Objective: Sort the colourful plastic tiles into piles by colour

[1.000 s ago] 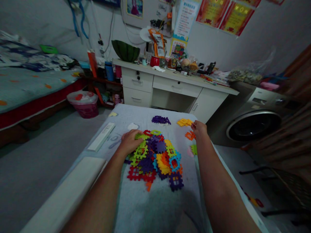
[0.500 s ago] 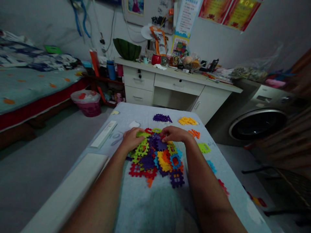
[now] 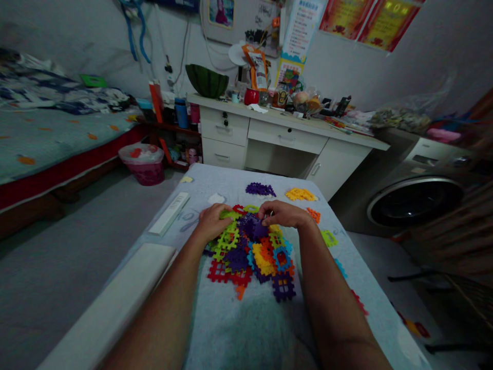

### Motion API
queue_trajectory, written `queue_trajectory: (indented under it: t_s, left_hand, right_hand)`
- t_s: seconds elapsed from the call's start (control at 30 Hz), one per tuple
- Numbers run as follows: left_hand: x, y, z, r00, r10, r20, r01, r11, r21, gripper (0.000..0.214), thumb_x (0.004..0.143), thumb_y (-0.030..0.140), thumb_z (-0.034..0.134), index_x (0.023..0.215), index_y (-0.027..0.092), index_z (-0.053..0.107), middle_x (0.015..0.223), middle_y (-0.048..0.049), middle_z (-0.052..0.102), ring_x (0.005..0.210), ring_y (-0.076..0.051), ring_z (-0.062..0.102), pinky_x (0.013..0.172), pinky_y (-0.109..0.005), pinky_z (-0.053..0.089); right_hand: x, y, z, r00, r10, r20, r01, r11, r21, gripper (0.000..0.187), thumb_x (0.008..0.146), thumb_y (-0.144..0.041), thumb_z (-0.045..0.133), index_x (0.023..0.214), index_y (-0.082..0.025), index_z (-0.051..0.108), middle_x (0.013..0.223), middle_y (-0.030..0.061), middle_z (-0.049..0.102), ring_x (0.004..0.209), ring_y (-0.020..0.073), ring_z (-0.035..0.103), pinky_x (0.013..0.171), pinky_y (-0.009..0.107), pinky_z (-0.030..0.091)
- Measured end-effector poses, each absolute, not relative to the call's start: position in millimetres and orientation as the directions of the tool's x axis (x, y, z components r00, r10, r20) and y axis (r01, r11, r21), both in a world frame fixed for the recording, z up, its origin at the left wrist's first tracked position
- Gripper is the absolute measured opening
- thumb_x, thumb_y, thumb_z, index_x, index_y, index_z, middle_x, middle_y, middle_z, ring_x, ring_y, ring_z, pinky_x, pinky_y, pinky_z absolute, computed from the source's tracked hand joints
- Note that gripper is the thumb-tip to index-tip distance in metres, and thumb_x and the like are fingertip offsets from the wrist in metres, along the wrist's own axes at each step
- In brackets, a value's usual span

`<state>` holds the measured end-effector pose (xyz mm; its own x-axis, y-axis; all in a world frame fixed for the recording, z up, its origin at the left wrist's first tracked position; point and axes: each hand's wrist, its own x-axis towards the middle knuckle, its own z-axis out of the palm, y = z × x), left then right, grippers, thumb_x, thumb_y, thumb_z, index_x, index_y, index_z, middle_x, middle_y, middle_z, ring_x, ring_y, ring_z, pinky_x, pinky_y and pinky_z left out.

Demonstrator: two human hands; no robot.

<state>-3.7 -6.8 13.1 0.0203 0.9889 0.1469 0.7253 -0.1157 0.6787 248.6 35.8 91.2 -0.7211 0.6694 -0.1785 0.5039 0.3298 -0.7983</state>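
Observation:
A heap of flat plastic interlocking tiles [image 3: 252, 254] in green, purple, yellow, red, orange and blue lies on a grey-blue cloth-covered table [image 3: 246, 329]. My left hand [image 3: 212, 221] rests on the heap's left side, fingers curled over green tiles. My right hand [image 3: 283, 214] sits at the heap's top, fingertips pinched on a purple tile [image 3: 259, 229]. Beyond the hands lie small sorted groups: purple tiles [image 3: 260, 189], yellow tiles [image 3: 301, 195], orange tiles [image 3: 314, 214] and a green tile [image 3: 328, 238].
A white flat bar [image 3: 169, 213] lies at the table's left edge. Behind stand a cluttered white desk [image 3: 285, 136], a washing machine [image 3: 416, 198] at the right, a bed [image 3: 50, 144] at the left and a pink bin [image 3: 143, 163] on the floor.
My right hand came back from the orange group at the right to the top of the heap and closed on a purple tile. The left hand stayed on the heap.

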Motion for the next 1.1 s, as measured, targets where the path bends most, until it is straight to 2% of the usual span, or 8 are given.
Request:
queue_trajectory:
  t_s: [0.1,0.17,0.3,0.4,0.47,0.67,0.9,1.1]
  left_hand:
    - [-5,-7,13,0.026,0.989,0.145,0.724,-0.118,0.680,0.028,0.074,0.029,0.060,0.101,0.025,0.066,0.114,-0.0045,0.067,0.112,-0.024,0.060,0.102,-0.041,0.042]
    - [-5,-6,12,0.025,0.990,0.142,0.726,-0.115,0.678,0.028,0.074,0.029,0.060,0.102,0.025,0.066,0.115,-0.0044,0.067,0.113,-0.024,0.059,0.102,-0.040,0.042]
    - [-5,-5,7,0.021,0.990,0.142,0.729,-0.112,0.675,0.030,0.074,0.027,0.059,0.103,0.025,0.066,0.116,-0.0043,0.066,0.113,-0.024,0.059,0.102,-0.040,0.041]
    - [-5,-5,4,0.021,0.988,0.155,0.728,-0.121,0.675,0.031,0.074,0.028,0.058,0.104,0.025,0.066,0.116,-0.0042,0.066,0.113,-0.024,0.058,0.102,-0.040,0.041]
    - [-5,-4,3,0.023,0.987,0.158,0.729,-0.125,0.673,0.032,0.074,0.028,0.058,0.105,0.025,0.066,0.116,-0.0041,0.066,0.114,-0.024,0.058,0.102,-0.040,0.041]
    - [-6,-5,5,0.041,0.988,0.146,0.734,-0.129,0.667,0.033,0.075,0.029,0.057,0.106,0.023,0.065,0.117,-0.0049,0.064,0.114,-0.024,0.057,0.103,-0.040,0.040]
    - [-6,-7,9,0.047,0.989,0.138,0.731,-0.128,0.670,0.031,0.075,0.029,0.056,0.105,0.023,0.065,0.117,-0.0050,0.065,0.113,-0.024,0.058,0.102,-0.040,0.041]
    - [-7,-7,10,0.055,0.989,0.137,0.721,-0.134,0.679,0.029,0.075,0.029,0.058,0.103,0.024,0.065,0.116,-0.0043,0.065,0.115,-0.024,0.058,0.101,-0.039,0.041]
  right_hand:
    - [256,39,87,-0.702,0.701,-0.126,0.328,0.161,-0.931,0.023,0.065,-0.031,0.077,0.078,-0.017,0.064,0.071,-0.0032,0.061,0.067,0.0116,0.054,0.066,0.025,0.043]
    - [258,43,80,-0.603,0.796,-0.062,0.229,0.099,-0.968,0.027,0.062,-0.033,0.078,0.077,-0.017,0.062,0.068,-0.0045,0.058,0.061,0.0093,0.051,0.061,0.023,0.042]
    - [257,58,59,-0.206,0.978,0.022,0.035,0.029,-0.999,0.032,0.060,-0.034,0.077,0.078,-0.019,0.055,0.063,-0.0066,0.054,0.054,0.0075,0.048,0.052,0.020,0.041]
    - [254,72,41,0.075,0.997,-0.034,-0.068,-0.029,-0.997,0.036,0.059,-0.029,0.077,0.080,-0.022,0.048,0.060,-0.0078,0.054,0.054,0.0094,0.055,0.050,0.020,0.044]
    - [254,80,30,0.178,0.982,-0.061,-0.110,-0.042,-0.993,0.036,0.060,-0.026,0.076,0.080,-0.022,0.046,0.060,-0.0084,0.053,0.054,0.0098,0.057,0.050,0.019,0.046]
    - [257,92,6,0.238,0.969,-0.070,-0.148,-0.035,-0.988,0.028,0.061,-0.018,0.071,0.077,-0.020,0.048,0.060,-0.0088,0.052,0.051,0.0073,0.056,0.047,0.017,0.045]
    - [259,98,4,0.246,0.965,-0.095,-0.088,-0.075,-0.993,0.021,0.062,-0.006,0.062,0.080,-0.017,0.058,0.069,-0.0038,0.060,0.057,0.0074,0.059,0.055,0.018,0.049]
    - [258,92,12,0.235,0.972,-0.024,0.124,-0.054,-0.991,0.023,0.065,-0.012,0.063,0.087,-0.017,0.064,0.081,-0.0013,0.065,0.063,0.0096,0.059,0.060,0.022,0.049]
